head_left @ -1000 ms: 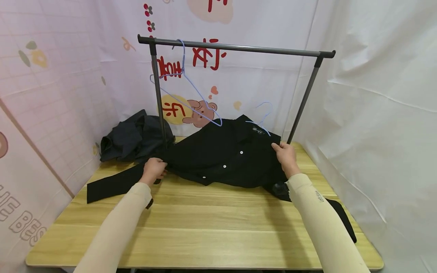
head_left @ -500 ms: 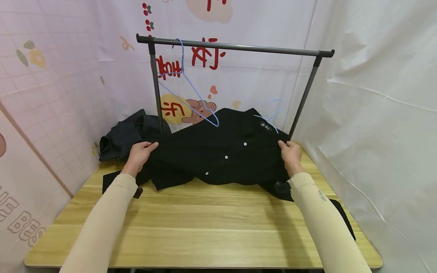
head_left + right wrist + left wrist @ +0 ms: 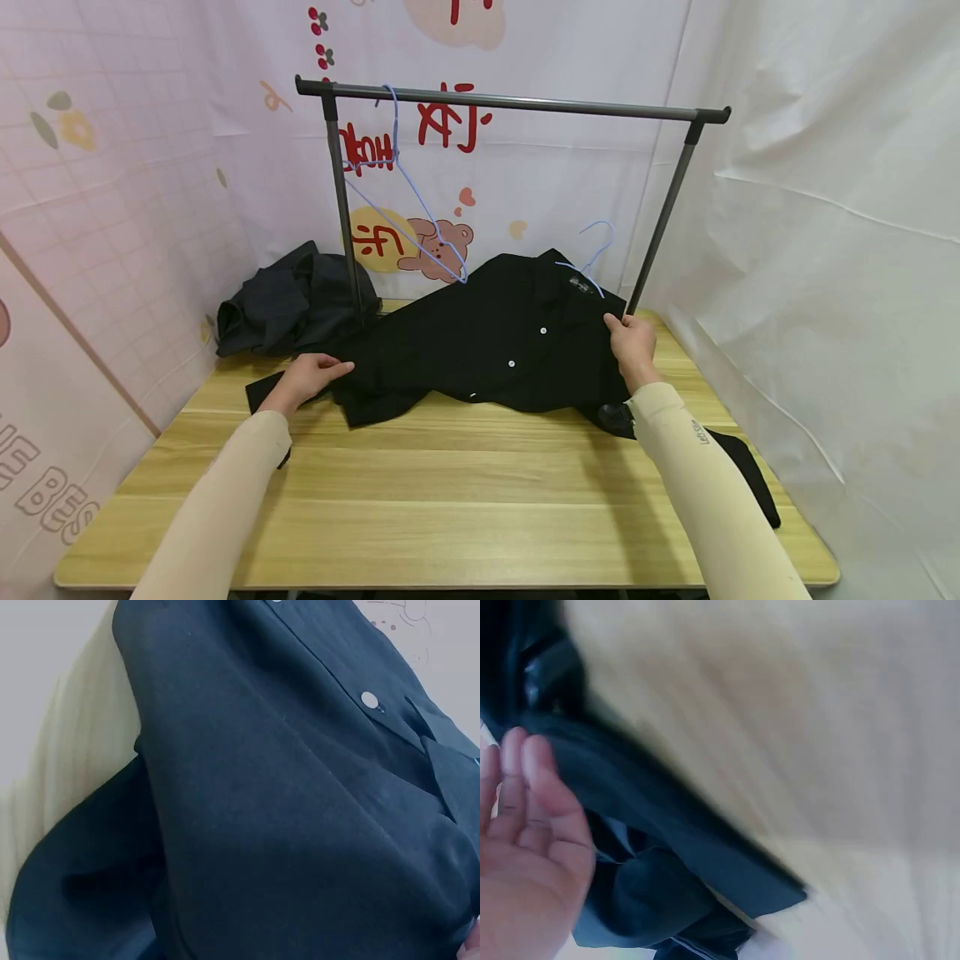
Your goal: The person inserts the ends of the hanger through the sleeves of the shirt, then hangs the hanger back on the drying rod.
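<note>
A black button-up shirt [image 3: 450,342] with white buttons lies spread over the table, its collar at the back right. A blue hanger [image 3: 596,250] rises from the collar, its lower part hidden inside the shirt. My right hand [image 3: 633,342] pinches the shirt at the shoulder beside the collar; only a bit of that hand enters the right wrist view. At the shirt's left side, my left hand [image 3: 307,379] is close over the cloth. In the left wrist view its fingers [image 3: 536,761] look loosely extended, with no cloth between those visible.
A dark grey bundled garment [image 3: 292,296] lies at the back left. A grey clothes rack [image 3: 517,102] stands behind the shirt, with another blue hanger [image 3: 420,200] on its rail. One black sleeve [image 3: 750,479] stretches along the wooden table's [image 3: 450,517] right edge.
Both hands rose with the shirt, then came down again, and the cloth settled lower. My left hand moved left from its first place, and the fingers look looser now. My right hand keeps its grip.
</note>
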`<action>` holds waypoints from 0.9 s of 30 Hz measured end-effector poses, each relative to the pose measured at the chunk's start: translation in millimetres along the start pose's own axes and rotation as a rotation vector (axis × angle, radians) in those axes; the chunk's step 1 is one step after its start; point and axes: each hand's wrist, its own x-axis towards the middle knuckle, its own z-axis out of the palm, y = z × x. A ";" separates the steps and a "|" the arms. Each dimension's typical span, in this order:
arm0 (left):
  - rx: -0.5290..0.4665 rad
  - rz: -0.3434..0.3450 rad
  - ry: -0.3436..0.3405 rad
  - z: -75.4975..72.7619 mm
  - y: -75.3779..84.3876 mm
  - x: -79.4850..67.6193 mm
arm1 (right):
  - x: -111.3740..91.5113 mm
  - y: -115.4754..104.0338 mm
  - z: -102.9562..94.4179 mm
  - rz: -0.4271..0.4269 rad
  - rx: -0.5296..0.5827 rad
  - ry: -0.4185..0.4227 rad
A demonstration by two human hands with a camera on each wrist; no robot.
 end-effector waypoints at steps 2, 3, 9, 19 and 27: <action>0.082 -0.012 -0.032 4.6 -5.9 -3.3 | 0.3 1.4 1.3 0.008 -0.007 -0.001; 0.126 -0.019 -0.045 7.0 -8.0 -5.0 | 0.6 1.8 1.8 0.012 -0.010 -0.002; 0.306 -0.067 -0.051 27.2 -4.1 -13.1 | 0.9 2.4 4.0 0.026 -0.009 -0.005; 0.025 -0.002 0.191 22.3 1.2 -16.1 | -1.0 3.1 2.0 0.041 -0.006 0.006; -0.858 -0.071 0.460 -26.8 16.1 -18.3 | 2.7 3.1 -8.1 0.034 0.003 0.058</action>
